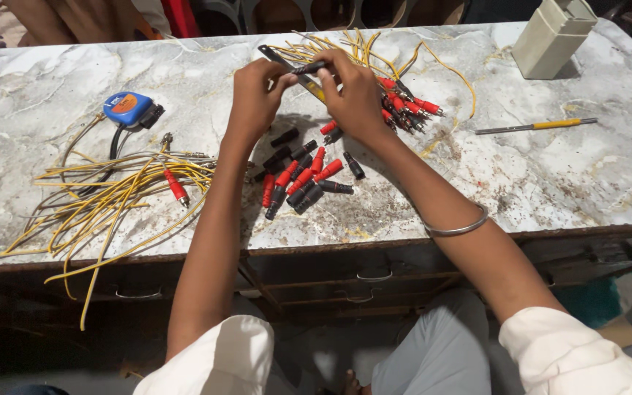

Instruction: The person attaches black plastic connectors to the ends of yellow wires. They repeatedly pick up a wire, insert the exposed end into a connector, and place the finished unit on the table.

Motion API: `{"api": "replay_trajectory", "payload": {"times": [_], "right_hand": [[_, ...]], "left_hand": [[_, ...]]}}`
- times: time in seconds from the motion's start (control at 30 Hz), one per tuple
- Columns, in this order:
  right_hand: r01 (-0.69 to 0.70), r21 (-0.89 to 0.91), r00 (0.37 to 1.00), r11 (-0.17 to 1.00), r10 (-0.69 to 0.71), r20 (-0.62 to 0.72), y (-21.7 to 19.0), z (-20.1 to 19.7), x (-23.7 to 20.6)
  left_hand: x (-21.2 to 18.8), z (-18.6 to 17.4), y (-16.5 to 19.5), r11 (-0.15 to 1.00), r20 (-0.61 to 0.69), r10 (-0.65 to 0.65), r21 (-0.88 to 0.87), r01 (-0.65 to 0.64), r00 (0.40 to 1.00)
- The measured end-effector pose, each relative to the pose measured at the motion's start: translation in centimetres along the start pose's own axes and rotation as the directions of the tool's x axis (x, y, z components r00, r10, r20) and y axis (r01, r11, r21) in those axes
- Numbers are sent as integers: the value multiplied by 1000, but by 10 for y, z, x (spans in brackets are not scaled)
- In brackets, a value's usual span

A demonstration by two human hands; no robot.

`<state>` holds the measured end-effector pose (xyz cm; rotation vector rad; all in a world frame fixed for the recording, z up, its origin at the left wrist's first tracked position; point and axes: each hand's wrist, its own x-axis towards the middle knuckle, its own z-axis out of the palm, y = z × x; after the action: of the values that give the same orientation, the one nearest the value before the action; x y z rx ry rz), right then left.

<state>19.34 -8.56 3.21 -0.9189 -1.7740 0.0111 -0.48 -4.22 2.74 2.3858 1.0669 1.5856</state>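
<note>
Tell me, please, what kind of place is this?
Probably a small workshop for assembling electrical cables. A marble-patterned bench holds bundles of yellow wires, loose red and black plug shells and a tape measure.

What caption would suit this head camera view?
Both hands, left hand and right hand, work a black connector above red and black plugs on a marble table.

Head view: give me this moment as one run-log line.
left hand + right hand: gripping small black plug on yellow wire | loose red and black plug sleeves: below hands, on marble tabletop
</note>
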Motion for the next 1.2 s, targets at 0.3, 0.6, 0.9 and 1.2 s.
{"api": "replay_trajectory", "payload": {"times": [0.3, 0.6, 0.9, 1.2], "right_hand": [[25, 36, 999, 999, -24, -41, 10, 2, -1], [-147, -82, 989, 986, 144, -40, 2, -7, 2], [171, -180, 985, 969, -172, 11, 1, -3, -4], [43, -575, 985, 817, -131, -113, 20, -20, 2]], "left_hand": [[-8, -5, 20, 977, 9, 110, 181, -110, 994], [-3, -4, 19, 989, 29, 143, -43, -142, 989], [-2, -11, 37, 982, 21, 163, 97, -164, 986], [-4, -10, 17, 958, 5, 119, 263, -116, 993]]}}
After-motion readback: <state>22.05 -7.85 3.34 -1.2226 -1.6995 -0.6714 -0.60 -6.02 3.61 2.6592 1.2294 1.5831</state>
